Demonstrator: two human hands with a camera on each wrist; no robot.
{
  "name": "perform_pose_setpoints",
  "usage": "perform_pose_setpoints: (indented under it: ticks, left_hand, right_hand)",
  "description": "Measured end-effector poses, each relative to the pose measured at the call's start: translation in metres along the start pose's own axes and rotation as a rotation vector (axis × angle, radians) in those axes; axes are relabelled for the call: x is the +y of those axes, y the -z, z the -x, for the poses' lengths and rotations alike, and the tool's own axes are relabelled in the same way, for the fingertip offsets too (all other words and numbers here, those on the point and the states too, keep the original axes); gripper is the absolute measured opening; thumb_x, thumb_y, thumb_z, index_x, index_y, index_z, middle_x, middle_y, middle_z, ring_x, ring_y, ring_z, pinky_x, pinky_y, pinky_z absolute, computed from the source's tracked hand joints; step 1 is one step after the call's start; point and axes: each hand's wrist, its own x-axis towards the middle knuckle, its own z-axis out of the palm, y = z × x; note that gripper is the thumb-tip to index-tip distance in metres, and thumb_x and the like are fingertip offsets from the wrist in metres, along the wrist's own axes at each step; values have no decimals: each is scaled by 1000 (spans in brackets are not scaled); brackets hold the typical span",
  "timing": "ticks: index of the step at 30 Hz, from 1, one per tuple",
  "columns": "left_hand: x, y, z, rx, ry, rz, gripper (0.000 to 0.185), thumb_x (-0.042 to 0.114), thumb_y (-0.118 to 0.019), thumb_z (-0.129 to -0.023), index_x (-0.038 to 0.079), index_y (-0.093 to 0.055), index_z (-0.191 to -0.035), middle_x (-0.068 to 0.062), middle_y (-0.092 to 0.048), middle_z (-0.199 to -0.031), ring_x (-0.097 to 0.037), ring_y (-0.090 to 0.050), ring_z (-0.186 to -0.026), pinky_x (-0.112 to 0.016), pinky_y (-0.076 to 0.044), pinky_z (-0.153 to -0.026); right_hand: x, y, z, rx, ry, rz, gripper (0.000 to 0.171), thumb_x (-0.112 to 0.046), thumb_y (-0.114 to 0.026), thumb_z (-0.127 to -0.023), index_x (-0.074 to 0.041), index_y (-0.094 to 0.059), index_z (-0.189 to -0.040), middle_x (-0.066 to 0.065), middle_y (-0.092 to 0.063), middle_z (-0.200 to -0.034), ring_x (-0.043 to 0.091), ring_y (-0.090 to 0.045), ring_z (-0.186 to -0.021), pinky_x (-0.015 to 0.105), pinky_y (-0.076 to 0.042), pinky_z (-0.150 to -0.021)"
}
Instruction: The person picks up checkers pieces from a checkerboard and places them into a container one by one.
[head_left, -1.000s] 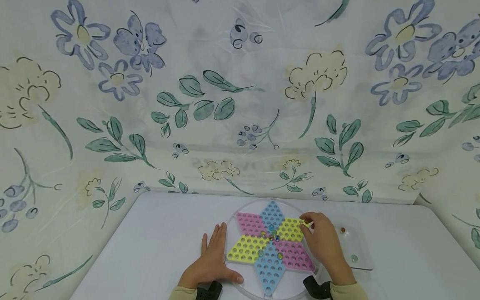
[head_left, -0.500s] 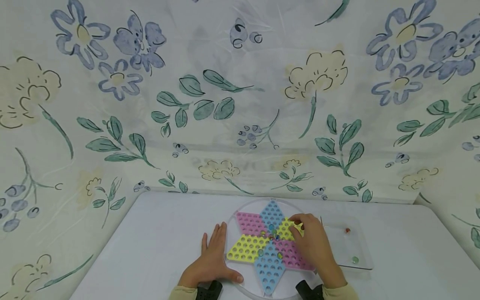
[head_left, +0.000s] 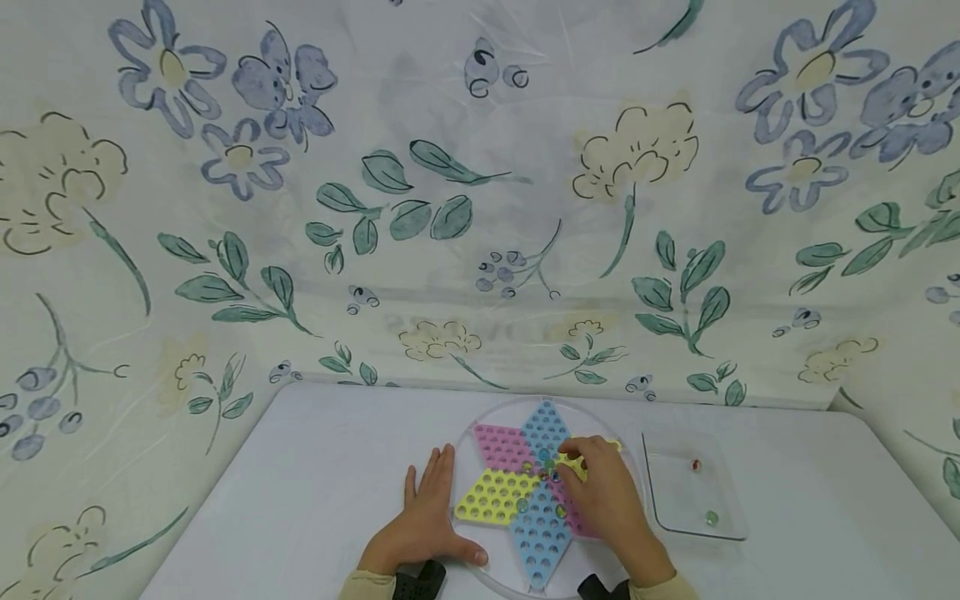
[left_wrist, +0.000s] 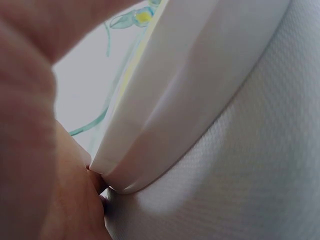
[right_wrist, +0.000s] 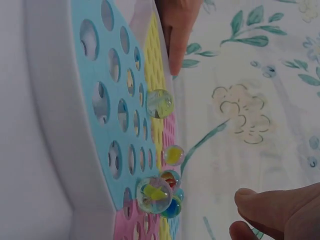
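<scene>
Right hand (head_left: pixel 606 500) had slid from board's (head_left: pixel 542 492) 3 o'clock edge to ctr marbles (head_left: pixel 546 467), fingers curled, grip unclear; flat left hand (head_left: pixel 423 521) steadied rim at 8 o'clock; next needs precise hole placement.

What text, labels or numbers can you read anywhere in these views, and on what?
None can be read for certain.
Floral backdrop cloth: faint grey lettering shows through above the table edge, too blurred to read.
Star game board, its marbles and the clear tray: no print visible.
</scene>
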Motion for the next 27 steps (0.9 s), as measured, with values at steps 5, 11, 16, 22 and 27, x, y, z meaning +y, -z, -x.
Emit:
perform_pose_setpoints:
  ticks: [5, 11, 16, 22, 27]
  left_hand:
    - [1, 0, 0, -4, 3, 3, 149, 47, -97, -59, -8, 1, -157, -28, -1, -165, -42, 8, -152, -63, 17, -113]
    - [2, 1, 0, -5, 4, -3, 148, 46, -96, -59, -9, 1, -157, -28, -1, -165, -42, 7, -152, -63, 17, -113]
    - [3, 1, 1, -3, 1, -11, 149, 47, -96, -59, -10, 0, -157, -29, -2, -164, -43, 6, -152, -64, 16, -114]
    - [2, 1, 1, -4, -9, -17, 148, 51, -95, -59, -11, -1, -157, -30, -4, -164, -44, 5, -152, -65, 14, -113]
    - [0, 1, 0, -9, -4, -15, 148, 51, -95, -60, -10, -1, -157, -29, -3, -164, -44, 5, -152, -65, 15, -113]
  right_hand:
    - [-6, -6, 1, -43, -13, 15, 17, -8, -75, -89, -6, -72, -105, 3, -64, -99, 18, -62, -92, 37, -56, -78]
    - [-10, -13, 4, -96, -19, 30, 17, -12, -76, -90, -9, -72, -107, 1, -64, -100, 17, -61, -96, 39, -55, -84]
    - [-11, -19, 6, -125, -7, 40, 17, -13, -76, -90, -11, -71, -106, -1, -63, -100, 15, -60, -97, 40, -54, -88]
    - [-14, -23, 9, -161, 5, 25, 18, -16, -76, -90, -13, -71, -107, -2, -63, -101, 15, -60, -97, 38, -55, -85]
    - [-15, -27, 12, -186, 11, 20, 20, -19, -77, -89, -14, -71, -107, -4, -62, -100, 13, -60, -96, 37, -55, -85]
